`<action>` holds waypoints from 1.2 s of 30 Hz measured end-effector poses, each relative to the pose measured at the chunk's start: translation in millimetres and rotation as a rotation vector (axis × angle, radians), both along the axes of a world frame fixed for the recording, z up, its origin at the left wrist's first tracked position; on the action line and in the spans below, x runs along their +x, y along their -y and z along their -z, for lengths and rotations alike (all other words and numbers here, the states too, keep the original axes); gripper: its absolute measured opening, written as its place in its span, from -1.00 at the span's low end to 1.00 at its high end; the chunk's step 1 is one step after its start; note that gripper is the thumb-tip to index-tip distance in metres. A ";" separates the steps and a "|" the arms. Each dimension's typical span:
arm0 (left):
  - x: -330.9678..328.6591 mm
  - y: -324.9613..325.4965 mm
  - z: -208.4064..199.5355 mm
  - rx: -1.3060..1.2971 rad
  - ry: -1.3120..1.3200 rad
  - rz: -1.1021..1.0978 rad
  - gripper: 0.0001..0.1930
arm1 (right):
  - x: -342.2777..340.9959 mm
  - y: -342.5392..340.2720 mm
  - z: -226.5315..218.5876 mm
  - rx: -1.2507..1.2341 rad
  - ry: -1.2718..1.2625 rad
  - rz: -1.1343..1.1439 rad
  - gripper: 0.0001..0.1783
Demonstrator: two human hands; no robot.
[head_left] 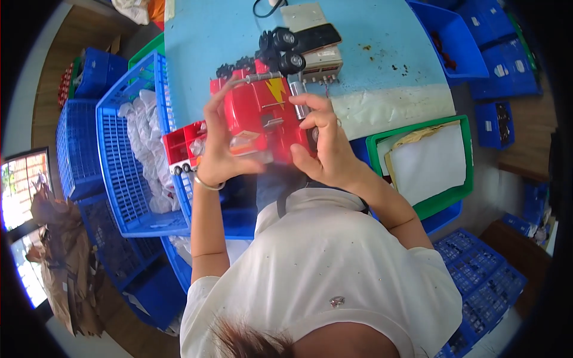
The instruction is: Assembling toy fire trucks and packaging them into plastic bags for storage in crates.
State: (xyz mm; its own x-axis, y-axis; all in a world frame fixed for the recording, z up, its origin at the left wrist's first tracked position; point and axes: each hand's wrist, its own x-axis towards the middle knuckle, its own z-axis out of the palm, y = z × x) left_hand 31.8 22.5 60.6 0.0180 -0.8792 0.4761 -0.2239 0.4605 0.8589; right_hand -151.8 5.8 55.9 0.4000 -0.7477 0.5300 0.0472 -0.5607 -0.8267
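A red toy truck (245, 110) with a yellow lightning mark, silver trim and black wheels is held up over the near edge of the table. My left hand (221, 143) curves around its left side, thumb toward the near end and fingers reaching up the body. On the other side, the bent fingers of my right hand (325, 140) grip it by a silver cylinder. The truck's near end is smeared by motion. Just left of my left hand sits another red and white toy vehicle part (182, 146) with small wheels, partly hidden.
A grey box device (322, 62) with a black item on top stands beyond the truck on the blue table (203, 30). At left, a blue crate (110, 149) holds white plastic bags. A green tray (468, 161) with paper lies at right, and blue bins (477, 53) stand beyond.
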 end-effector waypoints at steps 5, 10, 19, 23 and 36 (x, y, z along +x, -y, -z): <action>20.6 -39.0 9.6 0.375 -0.558 -0.173 -0.33 | 24.6 -13.4 2.8 -0.335 -0.348 -0.137 -0.66; 45.1 -88.1 27.3 0.448 -1.113 -0.107 -0.54 | 52.3 -20.0 -14.2 -0.117 0.101 -0.402 -0.73; 47.7 -239.6 48.0 0.456 -1.561 -0.066 -0.53 | 165.3 -60.3 -78.8 -0.977 -0.187 -0.543 -0.86; 40.4 -308.5 53.0 0.433 -1.684 -0.133 -0.50 | 215.3 -117.9 -77.7 -1.015 -0.118 -0.847 -0.92; 28.7 -517.0 154.4 0.095 -1.417 -0.444 -0.50 | 296.6 -343.8 133.3 -0.284 -0.373 -1.562 -0.69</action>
